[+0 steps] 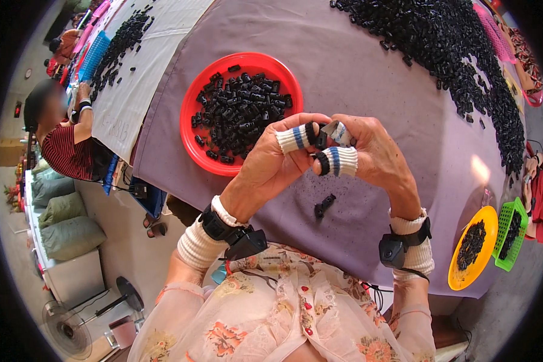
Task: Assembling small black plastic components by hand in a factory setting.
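Note:
Above the table my left hand [265, 158] and my right hand [377, 148] meet, fingers closed. White knitted finger sleeves with blue and black stripes cover some fingertips. Pinched in my left fingertips is a small black plastic part [321, 140], partly hidden. A thin grey blade-like piece [328, 127] shows at my right fingers; its full shape is covered. To the left, a red plate [188, 114] holds a heap of black plastic parts [241, 111]. Another black part [325, 206] lies on the cloth below my hands, among dark crumbs.
A large pile of black parts [431, 42] spreads along the far right. A yellow plate [489, 238] and a green basket [508, 232], both with black bits, sit at the right edge. At the left, another person [66, 142] works at an adjoining table [123, 114].

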Action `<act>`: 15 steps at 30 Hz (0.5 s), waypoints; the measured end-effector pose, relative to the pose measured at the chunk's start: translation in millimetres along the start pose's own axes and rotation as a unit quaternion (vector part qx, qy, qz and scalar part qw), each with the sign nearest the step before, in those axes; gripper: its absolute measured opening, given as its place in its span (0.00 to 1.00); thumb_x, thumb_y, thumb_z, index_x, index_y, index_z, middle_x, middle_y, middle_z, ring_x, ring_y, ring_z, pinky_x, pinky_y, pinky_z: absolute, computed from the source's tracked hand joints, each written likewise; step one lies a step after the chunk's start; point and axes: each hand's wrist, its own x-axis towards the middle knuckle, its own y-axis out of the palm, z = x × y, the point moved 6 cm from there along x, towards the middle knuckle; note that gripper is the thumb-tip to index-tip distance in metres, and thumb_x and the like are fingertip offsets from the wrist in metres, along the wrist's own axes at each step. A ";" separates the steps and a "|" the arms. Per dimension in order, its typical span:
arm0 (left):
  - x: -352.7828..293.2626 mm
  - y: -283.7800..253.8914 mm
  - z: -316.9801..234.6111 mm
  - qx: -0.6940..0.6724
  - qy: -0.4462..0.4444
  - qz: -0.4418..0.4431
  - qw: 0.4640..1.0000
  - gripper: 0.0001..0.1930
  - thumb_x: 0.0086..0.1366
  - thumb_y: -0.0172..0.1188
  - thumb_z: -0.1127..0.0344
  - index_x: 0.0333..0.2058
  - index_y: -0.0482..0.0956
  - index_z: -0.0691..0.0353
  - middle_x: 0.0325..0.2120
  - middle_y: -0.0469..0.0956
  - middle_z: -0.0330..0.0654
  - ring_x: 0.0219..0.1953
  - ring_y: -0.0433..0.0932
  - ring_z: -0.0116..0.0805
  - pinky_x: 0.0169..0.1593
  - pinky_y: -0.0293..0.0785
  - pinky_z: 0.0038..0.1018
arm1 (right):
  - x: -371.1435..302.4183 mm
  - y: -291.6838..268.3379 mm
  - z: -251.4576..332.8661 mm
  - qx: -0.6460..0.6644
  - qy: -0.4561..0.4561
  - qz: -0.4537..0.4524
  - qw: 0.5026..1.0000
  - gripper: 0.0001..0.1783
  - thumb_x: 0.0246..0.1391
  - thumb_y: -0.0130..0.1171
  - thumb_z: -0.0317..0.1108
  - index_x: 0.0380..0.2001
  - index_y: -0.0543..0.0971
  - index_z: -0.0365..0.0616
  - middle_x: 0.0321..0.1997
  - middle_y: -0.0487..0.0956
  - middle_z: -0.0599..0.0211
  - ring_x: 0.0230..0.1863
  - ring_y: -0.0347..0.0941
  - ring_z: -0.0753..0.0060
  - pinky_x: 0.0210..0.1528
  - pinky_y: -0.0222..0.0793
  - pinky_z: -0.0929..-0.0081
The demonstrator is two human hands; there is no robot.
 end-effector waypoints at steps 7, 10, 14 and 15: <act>-0.1 -1.2 1.9 -0.002 -0.003 -0.012 1.000 0.13 0.62 0.51 0.69 0.44 0.72 0.68 0.37 0.76 0.45 0.36 0.77 0.29 0.41 0.76 0.24 | -0.3 1.2 -0.2 0.004 -0.007 0.002 1.000 0.24 0.34 0.70 0.49 0.24 0.76 0.37 0.16 0.69 0.70 0.20 0.63 0.78 0.23 0.61 0.76; -0.2 -0.2 2.1 -0.003 -0.003 -0.004 1.000 0.13 0.62 0.52 0.69 0.44 0.71 0.68 0.36 0.76 0.44 0.36 0.77 0.28 0.41 0.76 0.24 | -0.6 2.3 0.3 0.009 0.003 0.008 1.000 0.24 0.35 0.69 0.48 0.24 0.76 0.37 0.16 0.69 0.69 0.20 0.62 0.78 0.23 0.61 0.75; -0.2 -2.5 3.1 0.002 0.003 -0.015 1.000 0.13 0.63 0.51 0.68 0.43 0.72 0.68 0.36 0.76 0.44 0.36 0.77 0.28 0.38 0.76 0.23 | 0.0 3.6 -0.6 -0.001 -0.016 0.005 1.000 0.23 0.37 0.69 0.46 0.24 0.75 0.36 0.15 0.69 0.67 0.19 0.62 0.78 0.23 0.61 0.75; -0.4 -3.3 3.2 0.001 0.004 -0.020 1.000 0.13 0.63 0.51 0.68 0.43 0.72 0.68 0.36 0.76 0.44 0.36 0.77 0.28 0.38 0.76 0.23 | -0.1 3.7 0.5 -0.004 -0.022 0.003 1.000 0.22 0.37 0.68 0.46 0.24 0.75 0.36 0.15 0.69 0.67 0.19 0.62 0.77 0.22 0.61 0.75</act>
